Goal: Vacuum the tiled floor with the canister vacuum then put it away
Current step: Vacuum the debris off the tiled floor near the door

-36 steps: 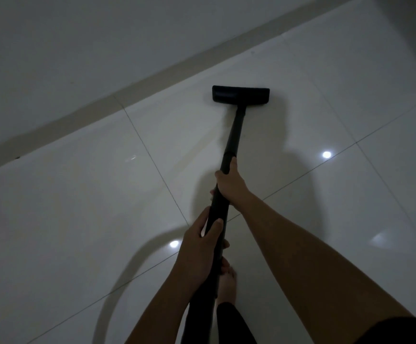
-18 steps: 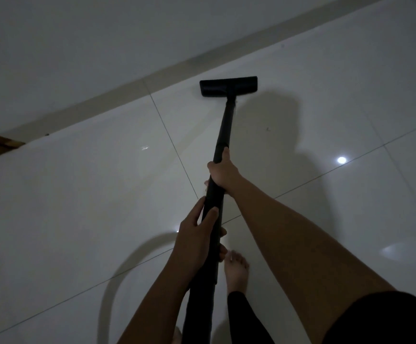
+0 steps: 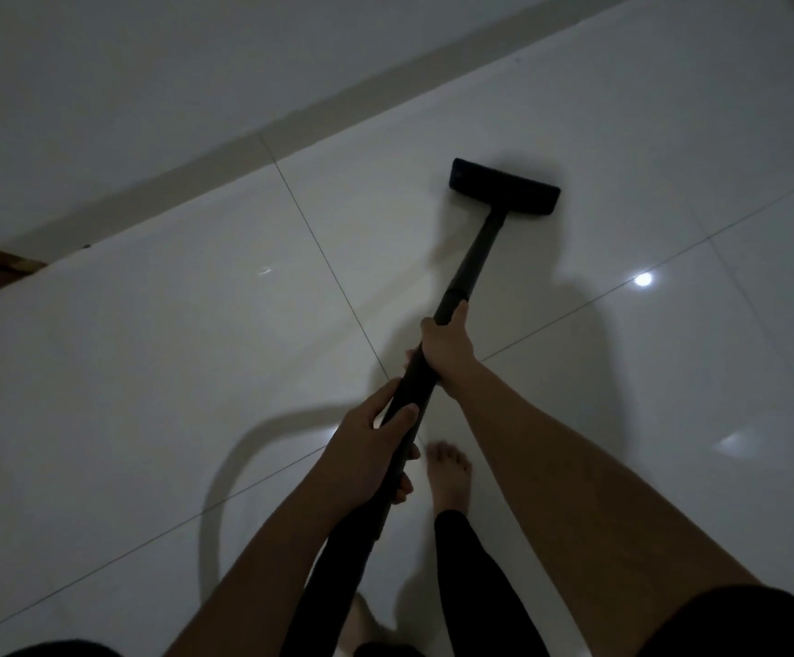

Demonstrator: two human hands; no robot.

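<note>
The person is standing barefoot on the glossy tiled floor (image 3: 148, 395), gripping the black vacuum wand (image 3: 473, 263) with both hands. The right hand (image 3: 444, 346) is wrapping tightly around it higher up, while the left hand (image 3: 371, 459) is clasping it lower, nearer the body. The floor head (image 3: 504, 186) is lying flat on a tile ahead of both hands, near the wall (image 3: 148, 87).

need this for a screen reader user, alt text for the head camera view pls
Seen from above, a person's left hand and right hand grip a black vacuum wand, its floor head flat on glossy white floor tiles near the wall. One bare foot shows.
</note>
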